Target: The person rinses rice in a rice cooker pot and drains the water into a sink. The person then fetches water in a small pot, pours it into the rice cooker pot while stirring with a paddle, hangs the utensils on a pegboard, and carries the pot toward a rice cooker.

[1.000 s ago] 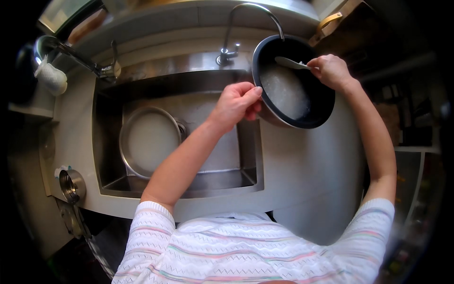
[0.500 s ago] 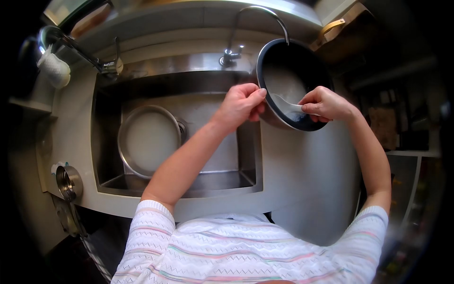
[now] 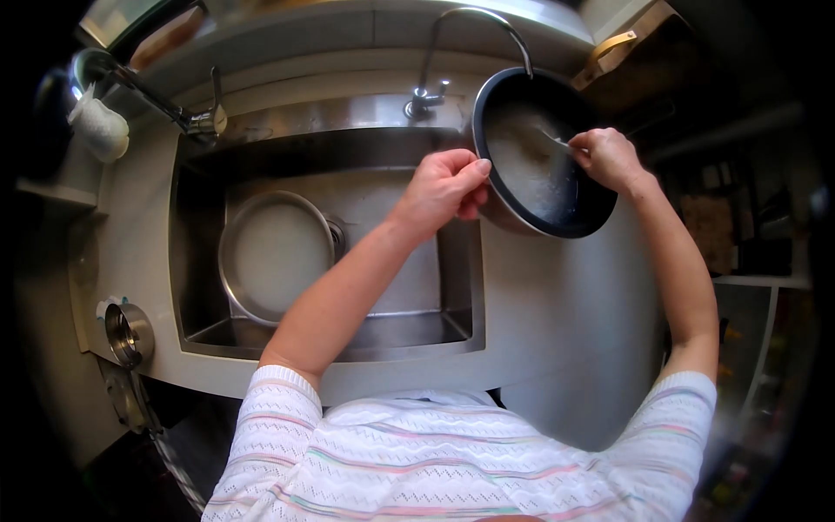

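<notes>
My left hand point(image 3: 445, 193) pinches the left rim of a dark-lined pot point(image 3: 594, 207), thumb on the edge and fingers curled beneath. The pot leans at the sink's right side, below a thin curved spout. Inside is cloudy liquid point(image 3: 526, 157) with whitish matter at the bottom; I cannot make out what it is. At the pot's right side, my right hand point(image 3: 606, 158) is closed on the handle of a white spoon point(image 3: 554, 139). The spoon's head dips into the pot, partly hidden by the liquid.
A round metal pan point(image 3: 278, 252) with cloudy liquid stands in the steel sink point(image 3: 409, 332). The thin spout point(image 3: 483, 12) arches over the pot, and a larger faucet point(image 3: 207, 120) stands at the back left. A small metal pot point(image 3: 130, 335) sits at the left counter edge.
My right hand has moved up and slightly right, carrying the spoon from the pot's near side toward its far side. The liquid looks stirred. My left hand stays on the rim.
</notes>
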`<move>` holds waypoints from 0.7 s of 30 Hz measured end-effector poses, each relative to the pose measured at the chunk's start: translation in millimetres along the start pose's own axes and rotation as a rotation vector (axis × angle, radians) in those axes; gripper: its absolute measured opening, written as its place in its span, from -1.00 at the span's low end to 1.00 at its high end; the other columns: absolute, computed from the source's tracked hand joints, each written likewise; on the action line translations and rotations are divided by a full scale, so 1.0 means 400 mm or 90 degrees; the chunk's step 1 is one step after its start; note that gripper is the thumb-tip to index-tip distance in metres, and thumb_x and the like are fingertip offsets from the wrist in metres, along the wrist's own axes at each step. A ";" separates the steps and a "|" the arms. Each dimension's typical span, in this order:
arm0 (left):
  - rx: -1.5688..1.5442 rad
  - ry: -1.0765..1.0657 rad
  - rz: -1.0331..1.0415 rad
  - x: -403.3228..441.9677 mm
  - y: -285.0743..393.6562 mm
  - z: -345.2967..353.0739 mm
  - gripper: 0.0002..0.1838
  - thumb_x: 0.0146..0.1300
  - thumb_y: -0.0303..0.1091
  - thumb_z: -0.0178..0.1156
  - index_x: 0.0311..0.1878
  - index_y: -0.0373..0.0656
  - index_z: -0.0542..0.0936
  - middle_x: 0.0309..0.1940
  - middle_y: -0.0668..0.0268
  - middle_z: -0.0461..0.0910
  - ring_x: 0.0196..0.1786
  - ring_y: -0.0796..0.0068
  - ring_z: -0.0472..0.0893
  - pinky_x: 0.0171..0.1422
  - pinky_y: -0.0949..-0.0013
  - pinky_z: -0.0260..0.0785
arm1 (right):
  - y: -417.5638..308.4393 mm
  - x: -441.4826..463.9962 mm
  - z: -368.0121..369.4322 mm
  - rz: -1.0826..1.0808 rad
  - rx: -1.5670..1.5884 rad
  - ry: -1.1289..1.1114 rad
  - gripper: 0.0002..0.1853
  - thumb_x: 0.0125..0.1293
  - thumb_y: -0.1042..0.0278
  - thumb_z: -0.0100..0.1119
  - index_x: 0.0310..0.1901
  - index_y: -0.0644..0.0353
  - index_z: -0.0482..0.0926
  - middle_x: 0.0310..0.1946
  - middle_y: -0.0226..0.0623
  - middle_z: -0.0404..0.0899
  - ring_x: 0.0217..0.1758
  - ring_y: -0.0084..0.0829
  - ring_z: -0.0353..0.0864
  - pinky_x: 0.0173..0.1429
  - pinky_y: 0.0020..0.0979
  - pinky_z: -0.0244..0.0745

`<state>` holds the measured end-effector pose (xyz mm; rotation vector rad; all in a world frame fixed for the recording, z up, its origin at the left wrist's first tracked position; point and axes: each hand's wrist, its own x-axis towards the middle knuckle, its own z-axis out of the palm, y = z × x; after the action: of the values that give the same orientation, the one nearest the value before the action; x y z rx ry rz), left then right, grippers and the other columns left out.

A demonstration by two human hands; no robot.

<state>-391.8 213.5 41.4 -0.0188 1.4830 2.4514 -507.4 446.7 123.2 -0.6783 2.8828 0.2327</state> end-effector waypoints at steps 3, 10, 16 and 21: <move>0.002 0.002 0.000 0.001 -0.001 -0.001 -0.75 0.31 -0.19 0.11 -0.39 -0.15 0.53 -0.60 0.39 0.52 -0.62 0.65 0.47 -0.52 0.58 0.34 | 0.030 0.012 -0.026 0.019 0.064 0.031 -0.80 0.16 0.30 0.11 -0.20 0.00 0.67 -0.31 -0.24 0.64 -0.19 -0.20 0.62 -0.08 -0.24 0.52; 0.010 0.001 0.002 0.002 -0.002 -0.002 -0.75 0.32 -0.19 0.11 -0.39 -0.14 0.53 -0.60 0.39 0.52 -0.62 0.65 0.47 -0.52 0.59 0.34 | -0.019 -0.043 -0.014 -0.052 0.049 -0.141 -0.75 0.09 0.42 0.08 -0.19 0.13 0.66 -0.26 -0.21 0.64 -0.13 -0.19 0.59 -0.03 -0.28 0.50; 0.001 0.007 0.003 -0.001 0.000 0.008 -0.76 0.32 -0.19 0.11 -0.39 -0.14 0.53 -0.60 0.39 0.52 -0.63 0.65 0.47 -0.52 0.59 0.34 | -0.086 -0.080 -0.092 -0.019 0.216 -0.357 -0.76 0.10 0.50 0.07 -0.20 0.29 0.64 -0.53 -0.17 0.60 -0.48 -0.42 0.60 -0.32 -0.42 0.51; -0.002 0.004 0.005 -0.003 -0.008 0.002 -0.76 0.32 -0.19 0.10 -0.38 -0.15 0.53 -0.60 0.39 0.52 -0.63 0.65 0.47 -0.52 0.59 0.34 | -0.095 -0.095 -0.116 -0.011 0.301 -0.338 -0.77 0.17 0.45 0.11 -0.16 0.28 0.64 -0.62 -0.28 0.55 -0.57 -0.56 0.53 -0.44 -0.49 0.45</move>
<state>-390.0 215.5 39.2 -0.0204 1.4852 2.4618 -462.6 420.3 171.6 -0.4616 2.2939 -0.2340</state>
